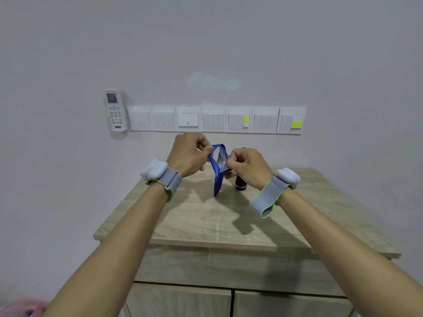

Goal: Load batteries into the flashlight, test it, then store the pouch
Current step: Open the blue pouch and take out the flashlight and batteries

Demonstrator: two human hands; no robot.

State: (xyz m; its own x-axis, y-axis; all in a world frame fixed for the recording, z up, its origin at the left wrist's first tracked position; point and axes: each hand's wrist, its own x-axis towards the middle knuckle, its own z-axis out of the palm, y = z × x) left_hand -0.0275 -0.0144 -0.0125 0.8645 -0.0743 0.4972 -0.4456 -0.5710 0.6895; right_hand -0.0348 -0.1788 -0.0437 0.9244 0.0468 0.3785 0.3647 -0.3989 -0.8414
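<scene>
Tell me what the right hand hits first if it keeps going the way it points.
Probably the wall. The right hand, pinching the blue pouch, points away over the cabinet top toward it; depth is unclear.

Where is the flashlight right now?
In the head view the black flashlight stands on the wooden cabinet top, just right of the blue pouch and partly hidden behind the right hand.

Blue-edged clear plastic pouch (218, 167). Black cylindrical flashlight (240, 186). Light wood-grain cabinet top (206, 216). Grey fabric wristbands (170, 181), lime-green trim. White wall switch panels (216, 120), yellow-green stickers (246, 119).
</scene>
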